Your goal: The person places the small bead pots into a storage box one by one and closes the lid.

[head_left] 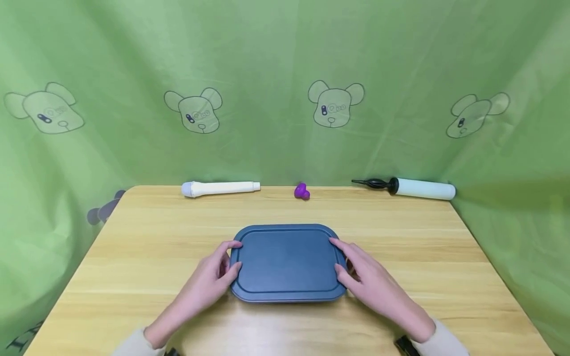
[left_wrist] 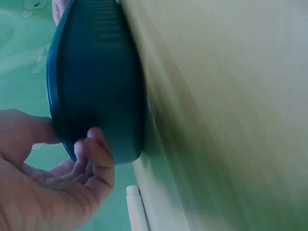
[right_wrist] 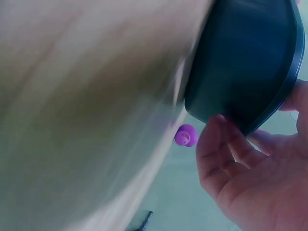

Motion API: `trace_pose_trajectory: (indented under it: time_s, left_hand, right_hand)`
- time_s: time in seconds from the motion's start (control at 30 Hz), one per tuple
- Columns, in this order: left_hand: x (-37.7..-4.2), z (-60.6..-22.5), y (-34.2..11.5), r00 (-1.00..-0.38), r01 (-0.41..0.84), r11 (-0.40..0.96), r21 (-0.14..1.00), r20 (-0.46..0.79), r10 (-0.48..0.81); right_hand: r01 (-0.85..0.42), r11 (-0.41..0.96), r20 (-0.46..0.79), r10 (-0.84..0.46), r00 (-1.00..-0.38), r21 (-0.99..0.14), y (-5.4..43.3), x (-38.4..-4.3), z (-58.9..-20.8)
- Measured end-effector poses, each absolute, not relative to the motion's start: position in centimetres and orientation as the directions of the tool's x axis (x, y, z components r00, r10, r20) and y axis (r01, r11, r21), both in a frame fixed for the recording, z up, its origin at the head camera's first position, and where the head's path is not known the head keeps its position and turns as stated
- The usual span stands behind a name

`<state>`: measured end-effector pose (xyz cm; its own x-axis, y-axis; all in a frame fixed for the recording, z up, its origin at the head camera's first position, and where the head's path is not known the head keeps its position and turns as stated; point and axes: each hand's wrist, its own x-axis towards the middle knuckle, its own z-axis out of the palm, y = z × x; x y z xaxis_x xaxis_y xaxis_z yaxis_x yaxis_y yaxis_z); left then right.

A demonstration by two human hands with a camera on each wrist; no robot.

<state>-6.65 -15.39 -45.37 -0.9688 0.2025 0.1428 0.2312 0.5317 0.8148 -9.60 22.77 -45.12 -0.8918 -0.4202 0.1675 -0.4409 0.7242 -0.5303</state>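
Observation:
A dark blue box with a rounded rectangular lid (head_left: 288, 262) sits at the middle of the wooden table. My left hand (head_left: 207, 282) grips its left end, thumb on the near part of the lid's edge and forefinger farther along. At the opposite end my right hand (head_left: 371, 279) holds the rim the same way. In the left wrist view, curled fingers reach under the lid's overhanging edge against the box's side wall (left_wrist: 101, 86). The right wrist view shows the right fingertips bent against the box's wall (right_wrist: 240, 62), just below the rim.
Along the table's far edge lie a white tube (head_left: 224, 188) with a pale lavender end, a small purple knobbed object (head_left: 302, 191) and a white hand pump (head_left: 423, 189) with a black nozzle. A green curtain (head_left: 267, 99) with bear-head prints hangs behind and at both sides.

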Motion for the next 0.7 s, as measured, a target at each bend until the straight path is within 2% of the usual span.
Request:
trace_pose_trajectory:
  time_s: [0.17, 0.33, 0.57, 0.7]
  left_hand:
    - [-6.4, -45.5, -16.2, -0.967, 0.215, 0.594, 0.775, 0.084, 0.241]
    - [-6.7, -45.6, -17.3, -0.941, 0.239, 0.669, 0.704, -0.002, 0.338]
    - [-7.6, -46.0, -17.9, -0.908, 0.349, 0.750, 0.562, 0.004, 0.419]
    - [-8.1, -46.1, -17.9, -0.895, 0.371, 0.755, 0.542, -0.010, 0.447]
  right_hand:
    - [-0.445, 0.707, 0.096, -0.476, -0.874, -0.550, 23.0, -10.0, -44.8]
    - [-0.483, 0.661, 0.042, -0.565, -0.824, -0.574, 23.9, -11.3, -44.7]
    - [-0.531, 0.618, -0.004, -0.654, -0.756, -0.579, 24.4, -12.7, -44.5]
    - [-0.554, 0.633, -0.015, -0.666, -0.746, -0.540, 24.8, -12.8, -44.3]
